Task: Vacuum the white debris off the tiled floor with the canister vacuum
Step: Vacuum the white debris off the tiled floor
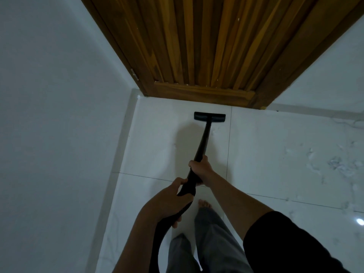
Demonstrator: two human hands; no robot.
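You held one black wand (201, 146) with both hands, its head (209, 117) flat on the floor (157, 150) just short of the door (197, 46).

Your right hand (201, 169) curled round the wand nearer the door; your left hand (173, 196) gripped the handle behind it, where one hose (167, 223) ran back and was cut off by the frame. White debris (338, 164) lay scattered right of the door, too blurred to count. One bare foot (204, 203) showed. No writing was legible; the canister was hidden.
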